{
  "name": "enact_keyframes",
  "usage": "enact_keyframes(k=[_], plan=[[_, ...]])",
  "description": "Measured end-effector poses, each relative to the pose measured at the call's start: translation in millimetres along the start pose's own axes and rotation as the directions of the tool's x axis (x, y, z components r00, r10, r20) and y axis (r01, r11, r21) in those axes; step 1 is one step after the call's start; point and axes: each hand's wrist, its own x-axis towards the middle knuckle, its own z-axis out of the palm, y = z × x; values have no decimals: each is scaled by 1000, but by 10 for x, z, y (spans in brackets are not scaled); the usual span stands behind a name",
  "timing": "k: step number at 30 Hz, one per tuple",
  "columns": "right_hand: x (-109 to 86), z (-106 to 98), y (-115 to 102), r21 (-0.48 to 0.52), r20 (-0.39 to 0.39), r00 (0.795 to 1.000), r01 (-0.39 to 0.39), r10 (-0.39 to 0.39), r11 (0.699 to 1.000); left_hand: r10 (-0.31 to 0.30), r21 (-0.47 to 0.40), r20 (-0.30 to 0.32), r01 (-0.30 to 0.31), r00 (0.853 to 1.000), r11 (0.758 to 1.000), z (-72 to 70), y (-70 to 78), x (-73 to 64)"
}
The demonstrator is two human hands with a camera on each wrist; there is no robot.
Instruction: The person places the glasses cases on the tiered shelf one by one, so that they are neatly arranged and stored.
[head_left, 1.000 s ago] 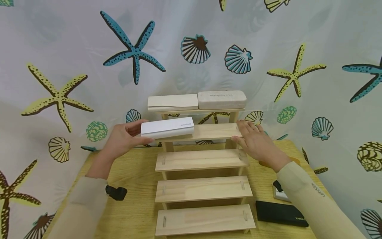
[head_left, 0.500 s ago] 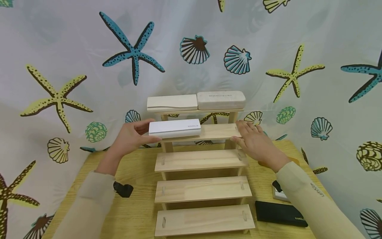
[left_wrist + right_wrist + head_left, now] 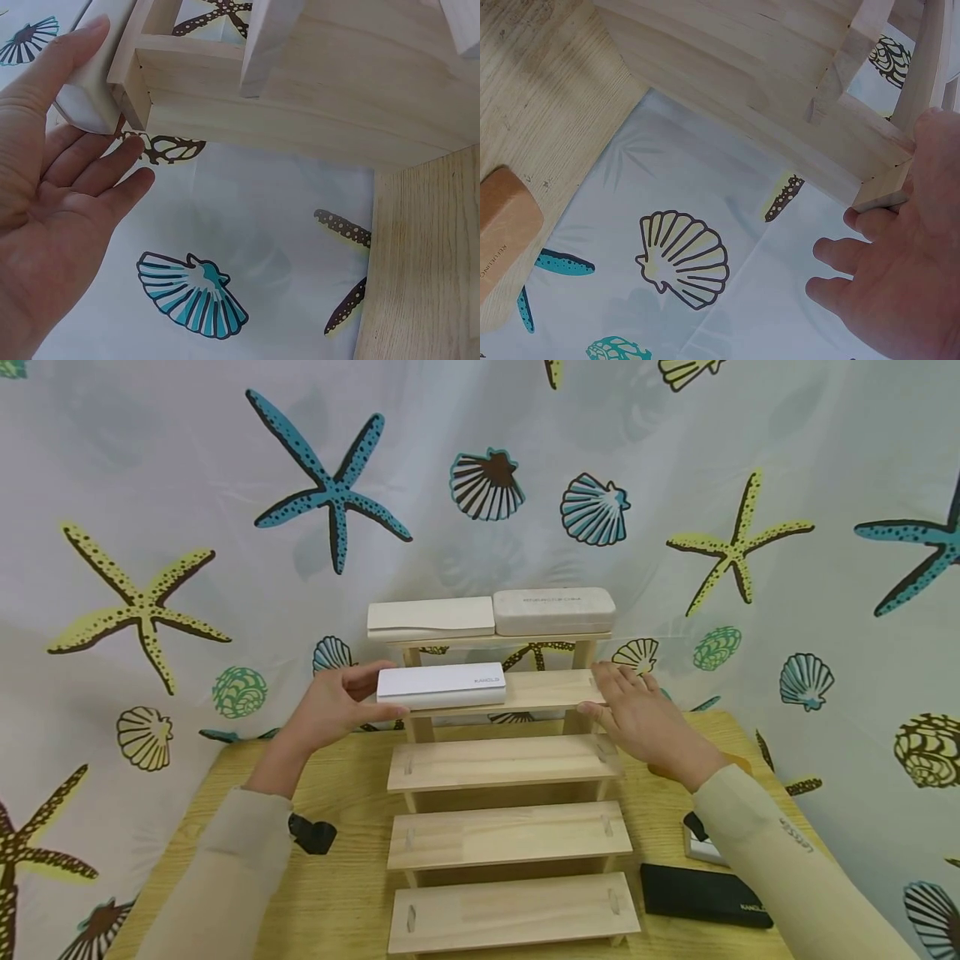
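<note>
In the head view my left hand (image 3: 324, 712) holds the left end of a white glasses case (image 3: 441, 683), thumb at the front and fingers behind. The case lies on the second-highest shelf (image 3: 551, 688) of a stepped wooden rack, covering its left half. The left wrist view shows the thumb on the case (image 3: 94, 97), the lower fingers loose beneath. My right hand (image 3: 647, 727) grips the right end of the same shelf, thumb along the front edge and fingers toward the back. Its other fingers hang free in the right wrist view, beside the rack's end (image 3: 885, 187).
Side by side on the top shelf lie a cream glasses case (image 3: 431, 617) and a pale speckled glasses case (image 3: 553, 612). At right on the table (image 3: 337, 893) are a black case (image 3: 705, 895), a partly hidden white item (image 3: 703, 852) and a brown case (image 3: 506, 232). A patterned curtain hangs behind.
My left hand has moved right with the white glasses case, sliding it farther onto the shelf and turning it parallel to the edge. My right hand has stayed on the rack.
</note>
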Motion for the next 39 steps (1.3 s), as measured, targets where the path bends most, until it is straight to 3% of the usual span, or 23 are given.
enact_keyframes(k=[21,29,34,39], plan=[[2,4,-8,5,2,1000,-1,1,1000,39,-19,55,-38,998,999,-1,-61,-14],[-1,3,-13,10,8,1000,-6,6,1000,26,-14,58,-25,998,1000,10,-69,-40],[-5,-7,-21,8,5,1000,-8,8,1000,-13,39,64,10,998,999,28,-50,-80],[-6,-9,-23,5,1,1000,-7,7,1000,2,152,38,-8,999,988,55,-27,-170]])
